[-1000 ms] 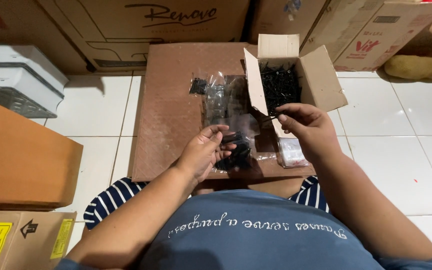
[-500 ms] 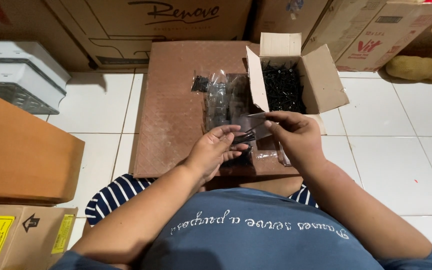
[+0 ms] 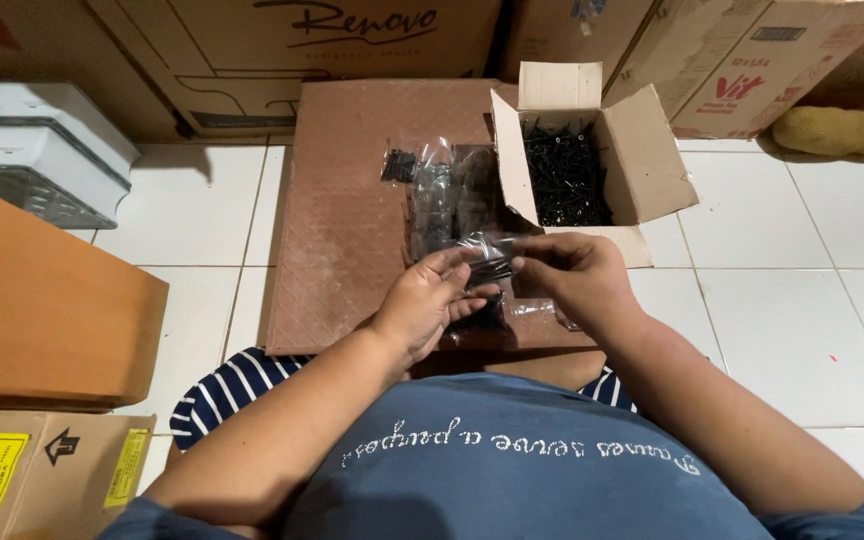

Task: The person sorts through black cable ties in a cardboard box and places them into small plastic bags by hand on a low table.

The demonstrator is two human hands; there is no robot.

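You get even, moderately bright indoor light from overhead, and the white floor tiles [image 3: 792,300] at three o'clock bounce it back with a mild sheen. Soft shadows gather under the wooden board [image 3: 352,200] at its six o'clock edge and among the cardboard boxes [image 3: 352,50] at twelve. The clear plastic bag [image 3: 487,255] at centre throws small glints. Straight lines bow toward the edges, a wide-angle effect. Focus is fair, with slight softness on your left hand [image 3: 427,300] and right hand [image 3: 572,275].

Blue printed shirt, navy-white striped shorts, bare forearms.
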